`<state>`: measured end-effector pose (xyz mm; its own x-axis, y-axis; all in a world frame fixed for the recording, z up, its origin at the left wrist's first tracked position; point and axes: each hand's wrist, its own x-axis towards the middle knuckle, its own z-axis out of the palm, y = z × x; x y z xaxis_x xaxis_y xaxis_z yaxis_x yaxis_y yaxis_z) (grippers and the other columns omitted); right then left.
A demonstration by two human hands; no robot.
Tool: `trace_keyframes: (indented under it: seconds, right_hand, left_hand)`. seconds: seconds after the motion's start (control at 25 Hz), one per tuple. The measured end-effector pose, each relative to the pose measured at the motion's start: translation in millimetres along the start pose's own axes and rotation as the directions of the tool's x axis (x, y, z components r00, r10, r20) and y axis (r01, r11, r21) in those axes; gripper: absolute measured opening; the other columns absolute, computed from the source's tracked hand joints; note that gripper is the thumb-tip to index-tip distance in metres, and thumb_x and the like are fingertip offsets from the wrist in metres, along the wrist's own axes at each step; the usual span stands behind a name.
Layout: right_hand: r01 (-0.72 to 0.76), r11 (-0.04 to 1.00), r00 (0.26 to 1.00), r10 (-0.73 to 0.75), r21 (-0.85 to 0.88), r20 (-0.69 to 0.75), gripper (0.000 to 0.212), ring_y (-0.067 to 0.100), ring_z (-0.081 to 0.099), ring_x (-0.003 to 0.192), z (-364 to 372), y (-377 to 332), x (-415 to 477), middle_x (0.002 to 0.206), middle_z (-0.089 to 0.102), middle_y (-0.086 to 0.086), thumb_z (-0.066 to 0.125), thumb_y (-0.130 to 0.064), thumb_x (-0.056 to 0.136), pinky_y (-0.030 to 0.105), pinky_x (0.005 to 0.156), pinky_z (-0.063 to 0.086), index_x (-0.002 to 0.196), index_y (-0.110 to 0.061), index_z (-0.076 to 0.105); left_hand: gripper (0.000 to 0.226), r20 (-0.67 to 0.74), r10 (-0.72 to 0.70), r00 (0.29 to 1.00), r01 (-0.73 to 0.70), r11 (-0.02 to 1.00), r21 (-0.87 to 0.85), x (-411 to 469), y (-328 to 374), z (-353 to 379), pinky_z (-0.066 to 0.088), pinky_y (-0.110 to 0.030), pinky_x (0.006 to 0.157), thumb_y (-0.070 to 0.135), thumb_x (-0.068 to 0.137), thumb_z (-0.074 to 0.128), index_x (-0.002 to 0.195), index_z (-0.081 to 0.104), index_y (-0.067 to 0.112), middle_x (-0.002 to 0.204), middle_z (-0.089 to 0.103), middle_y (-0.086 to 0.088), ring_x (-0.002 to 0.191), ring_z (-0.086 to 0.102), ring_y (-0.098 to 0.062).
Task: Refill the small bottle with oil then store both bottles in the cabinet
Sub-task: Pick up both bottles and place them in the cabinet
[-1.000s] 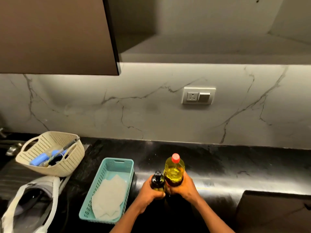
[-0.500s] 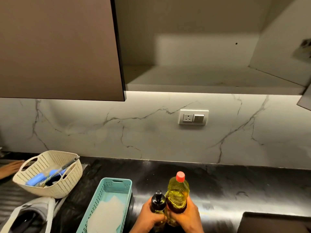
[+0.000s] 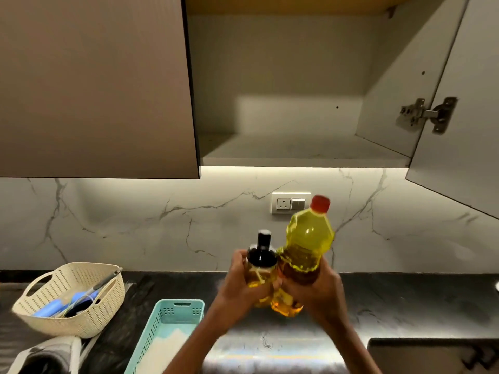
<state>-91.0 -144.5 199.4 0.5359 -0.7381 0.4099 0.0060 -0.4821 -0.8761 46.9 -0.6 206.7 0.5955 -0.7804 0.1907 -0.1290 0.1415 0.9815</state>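
My left hand grips a small oil bottle with a black pump cap. My right hand holds a large yellow oil bottle with a red cap, tilted slightly right. Both bottles are side by side in the air above the black counter, below the open cabinet. The cabinet's shelf is bare and its door stands swung out on the right.
A cream basket with utensils sits at the left of the counter. A teal tray with a white cloth lies beside it. A wall socket is on the marble backsplash. A closed brown cabinet door hangs at upper left.
Both hands have lifted the two bottles off the counter toward the cabinet. The view has tilted upward, showing more of the cabinet's inside.
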Motion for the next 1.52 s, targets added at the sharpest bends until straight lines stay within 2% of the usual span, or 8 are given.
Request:
trace_keyframes:
  seconds: [0.2,0.32,0.44,0.64,0.8,0.92,1.24,1.52]
  right_hand:
    - [0.114,0.986,0.993,-0.118,-0.123,-0.02,0.073,-0.007,0.072,0.087,-38,-90,35,0.095,0.077,-0.021,0.078,-0.082,0.056,0.02,0.074,0.054,0.114,-0.039,0.066]
    - [0.194,0.975,0.978,-0.202,-0.111,-0.058,0.08,-0.002,0.069,0.093,-51,-134,58,0.099,0.073,-0.022,0.075,-0.085,0.055,0.02,0.078,0.052,0.117,-0.036,0.064]
    - [0.253,0.964,0.962,-0.259,-0.085,-0.082,0.079,0.006,0.069,0.096,-59,-164,76,0.105,0.069,-0.022,0.077,-0.079,0.056,0.024,0.084,0.053,0.122,-0.039,0.059]
    - [0.264,0.96,0.96,-0.271,-0.097,-0.066,0.067,0.016,0.07,0.103,-63,-189,112,0.109,0.071,-0.014,0.095,-0.055,0.069,0.035,0.092,0.058,0.124,-0.033,0.062]
    - [0.231,0.971,0.97,-0.234,-0.056,-0.062,0.071,0.016,0.073,0.105,-55,-198,157,0.113,0.075,-0.011,0.092,-0.059,0.066,0.043,0.097,0.061,0.127,-0.033,0.067]
    - [0.22,0.972,0.972,-0.225,-0.082,-0.06,0.069,0.017,0.073,0.106,-43,-206,202,0.115,0.074,-0.009,0.091,-0.058,0.07,0.044,0.098,0.061,0.129,-0.032,0.066]
    - [0.173,0.966,0.981,-0.187,-0.19,-0.056,0.073,0.019,0.072,0.105,-5,-193,287,0.117,0.073,-0.005,0.088,-0.062,0.07,0.037,0.094,0.059,0.131,-0.028,0.065]
    - [0.157,0.966,0.982,-0.174,-0.207,-0.069,0.075,0.021,0.071,0.105,7,-174,326,0.119,0.073,-0.003,0.088,-0.062,0.071,0.039,0.096,0.059,0.133,-0.027,0.062]
  left_hand:
    - [0.06,-0.013,0.21,0.978,-0.209,0.975,0.079,11,95,7,0.063,-0.028,0.083,0.018,0.085,0.088,0.13,0.05,0.022,0.121,0.074,-0.005,0.105,0.078,-0.016]
    - [0.055,-0.017,0.327,0.945,-0.325,0.943,0.068,16,142,12,0.061,-0.023,0.084,0.011,0.09,0.081,0.135,0.052,0.021,0.128,0.07,0.0,0.11,0.075,-0.008]
    - [0.054,-0.023,0.368,0.93,-0.365,0.928,0.069,26,175,13,0.06,-0.018,0.079,0.007,0.093,0.078,0.137,0.049,0.021,0.124,0.069,0.005,0.102,0.075,0.003]
    - [0.056,0.017,0.352,0.936,-0.351,0.929,0.114,52,201,6,0.057,-0.013,0.079,0.023,0.098,0.076,0.145,0.046,0.018,0.127,0.068,0.006,0.104,0.069,0.011]
    - [0.057,0.042,0.326,0.945,-0.328,0.933,0.149,96,220,-7,0.063,-0.036,0.092,0.034,0.098,0.075,0.144,0.045,0.02,0.132,0.063,-0.002,0.12,0.068,-0.02]
    - [0.06,0.027,0.306,0.952,-0.305,0.935,0.181,139,231,-16,0.058,-0.045,0.103,0.037,0.098,0.076,0.146,0.042,0.022,0.139,0.057,-0.007,0.127,0.062,-0.027]
    - [0.039,-0.064,0.241,0.968,-0.216,0.939,0.269,217,233,-40,0.054,-0.01,0.063,0.013,0.091,0.083,0.121,0.059,0.018,0.104,0.068,0.008,0.092,0.068,-0.004]
    - [0.047,-0.139,0.206,0.969,-0.143,0.92,0.364,262,217,-45,0.047,-0.018,0.067,0.011,0.087,0.087,0.129,0.066,0.008,0.109,0.069,0.0,0.092,0.064,-0.011]
